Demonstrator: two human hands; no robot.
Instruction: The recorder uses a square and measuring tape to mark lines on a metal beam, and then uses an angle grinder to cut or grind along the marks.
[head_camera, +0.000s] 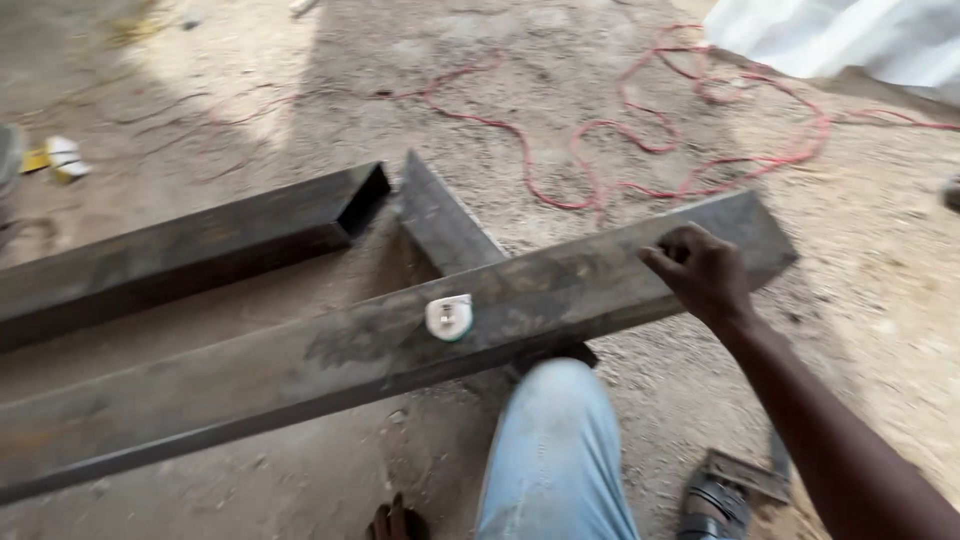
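While curled, right hand rests on steel tube.

A single head-worn camera looks steeply down from close above onto sandy ground. The long steel tube crosses the frame from 8 o'clock to 2 o'clock. The wearer's knee enters at 6 o'clock, and the red cable lies toward 1 o'clock.
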